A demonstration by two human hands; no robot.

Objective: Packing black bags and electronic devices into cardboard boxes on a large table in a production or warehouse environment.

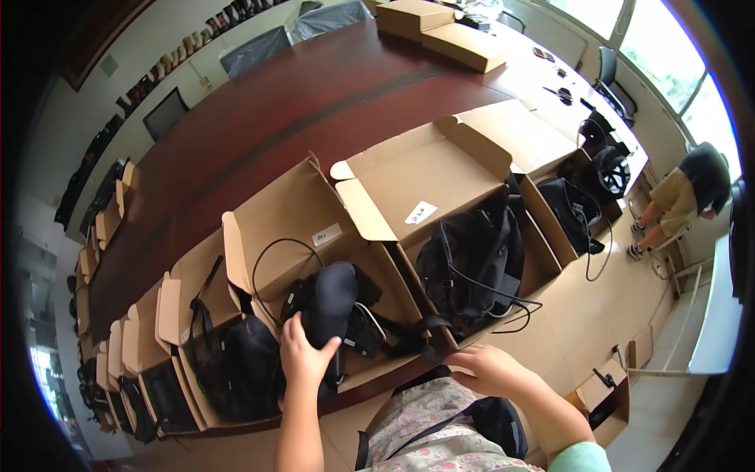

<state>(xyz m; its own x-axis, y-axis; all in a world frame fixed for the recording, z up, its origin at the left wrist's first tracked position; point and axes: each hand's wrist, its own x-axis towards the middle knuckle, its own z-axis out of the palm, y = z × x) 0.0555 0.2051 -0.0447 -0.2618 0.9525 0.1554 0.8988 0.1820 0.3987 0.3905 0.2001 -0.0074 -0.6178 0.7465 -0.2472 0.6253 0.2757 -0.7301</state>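
My left hand (305,352) is curled around the lower end of a smooth, rounded black padded piece (334,303). This piece lies over other black gear in an open cardboard box (385,271) in front of me. My right hand (491,370) is at the box's near right corner, its fingers closed at the end of a wide black strap (431,350); its fingertips are partly hidden. Beside the padded piece is a small black unit (364,334) with a pale cable. A thin black cable (259,263) loops up against the raised lid (287,208).
To the right, another open box (543,244) holds a black bag (476,256) with cables hanging over its edge. More open boxes (141,330) line the left side of the long red-brown table (236,134). A person (692,189) bends down at the far right.
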